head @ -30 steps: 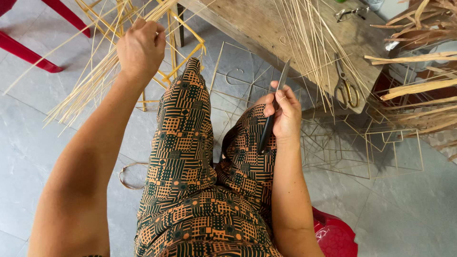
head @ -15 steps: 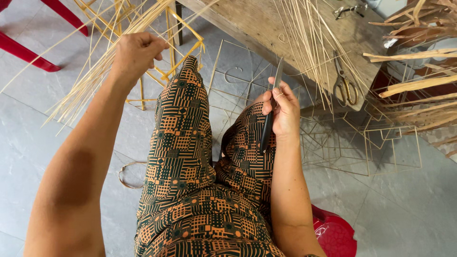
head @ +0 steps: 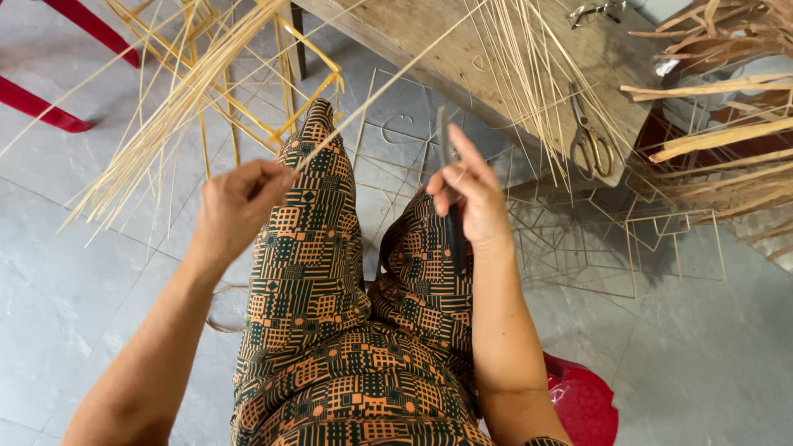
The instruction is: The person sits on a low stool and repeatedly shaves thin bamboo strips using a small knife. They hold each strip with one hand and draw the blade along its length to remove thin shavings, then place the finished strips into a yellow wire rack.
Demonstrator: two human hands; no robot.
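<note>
The left hand (head: 238, 202) is closed in a pinch on one end of a thin bamboo strip (head: 388, 78), held above the left knee. From the fingers the strip runs up and to the right, crossing above the right hand and passing over the edge of the table (head: 429, 37) toward the top of the view. The right hand (head: 467, 198) is curled around a dark knife (head: 450, 177), thumb and forefinger partly extended along it; the blade points up, its tip near the strip but, as far as can be seen, not touching it. The two hands are apart, one over each knee of the patterned trousers (head: 330, 330).

Behind the left hand, a loose bundle of strips (head: 165, 116) fans out across a yellow frame (head: 289, 58) standing on the grey floor (head: 66, 272). More strips hang over the table's near edge, just above the right hand. Scissors (head: 591, 140) lie on the table to the right of those strips. Thin wire frames (head: 628, 248) rest on the floor beside the right arm, and broader split bamboo pieces (head: 710, 91) are piled at the far right. A red stool (head: 582, 400) shows under the person.
</note>
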